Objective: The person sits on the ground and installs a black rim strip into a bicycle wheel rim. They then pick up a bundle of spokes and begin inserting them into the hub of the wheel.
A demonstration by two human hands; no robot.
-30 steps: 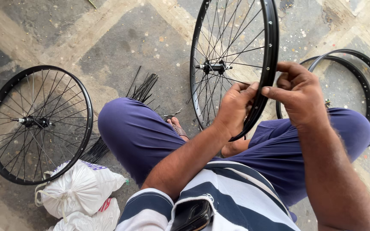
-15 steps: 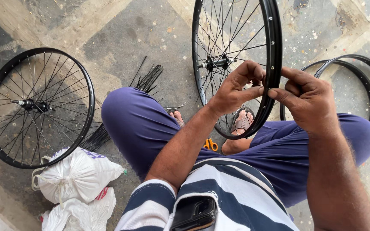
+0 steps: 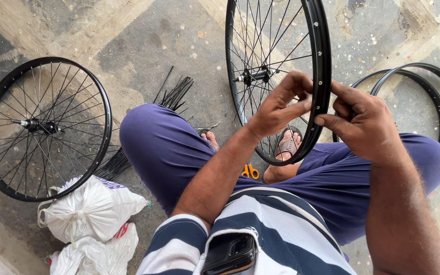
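Floor (image 3: 143, 40): stone paving, seated person.
Upright wheel (image 3: 323, 76): 12 o'clock, between knees.
Left hand (image 3: 276, 109): grip pinching rim.
Right hand (image 3: 365, 125): grip closed beside rim.
Flat wheel (image 3: 98, 97): 9 o'clock.

The person wears a short-sleeved shirt (image 3: 260, 229) in broad navy and white stripes, loose purple trousers (image 3: 169, 147) and sandals (image 3: 287, 144) (dark straps, just below the fingers); both forearms are bare.
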